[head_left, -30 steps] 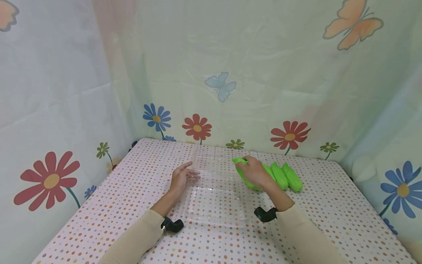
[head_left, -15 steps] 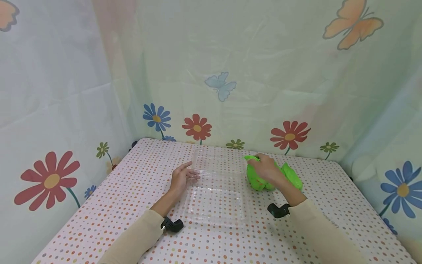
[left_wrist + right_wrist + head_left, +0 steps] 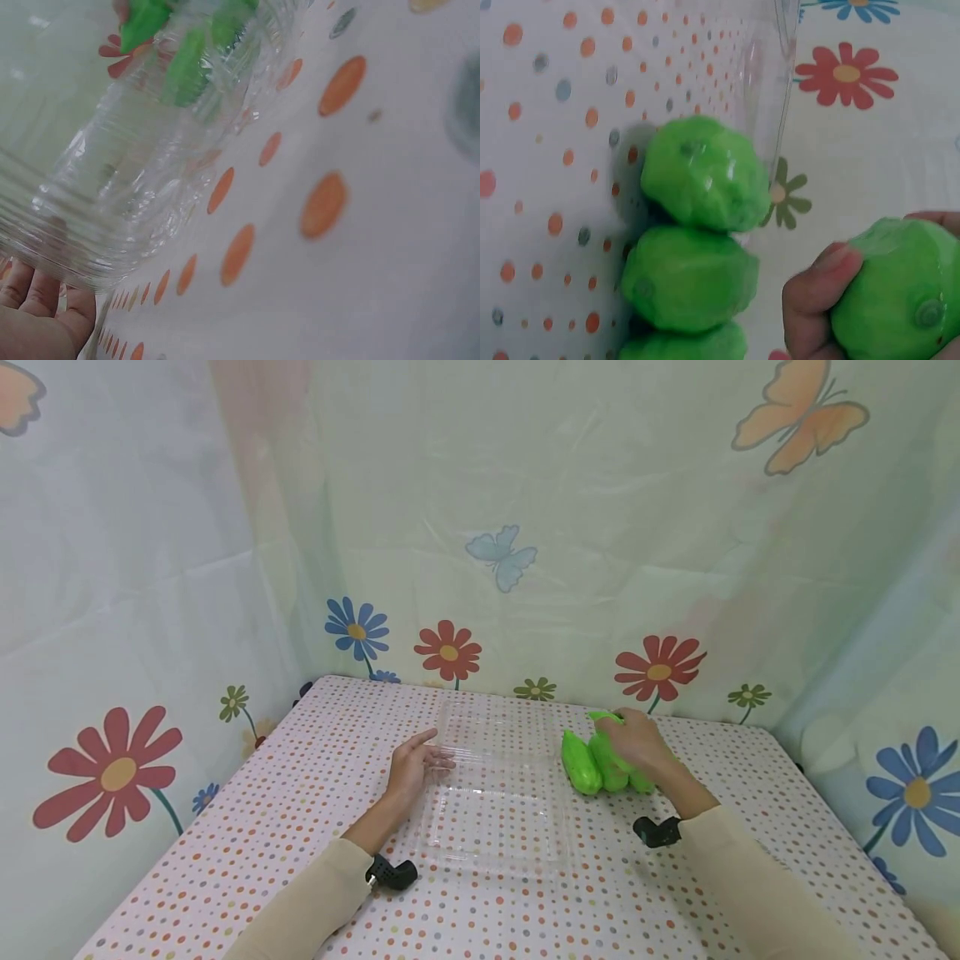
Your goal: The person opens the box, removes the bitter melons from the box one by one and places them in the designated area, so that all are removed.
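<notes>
My left hand [image 3: 409, 768] lies with loosely bent fingers at the left side of a clear plastic box [image 3: 491, 860] with a hinged lid. In the left wrist view, its fingers [image 3: 41, 292] are against or right by the box's edge. Right of the box, my right hand [image 3: 637, 742] grips a bright green gourd-like vegetable [image 3: 900, 300], thumb curled over it and raised off the table. More such green gourds sit in a row on the table: one nearest the box [image 3: 705, 172], another beside it [image 3: 690, 277], and a third [image 3: 682, 349] cut off by the frame. The forearm hides the row's right end.
The box's lid half [image 3: 495, 727] lies folded back toward the far wall. A dotted cloth [image 3: 480, 927] covers the table. Flower-printed curtains [image 3: 495, 510] enclose its back and sides.
My right hand has moved rightward, away from the box. The leftmost gourd, earlier under that hand, now lies uncovered, and the hand holds a gourd farther right. My left hand has stayed put.
</notes>
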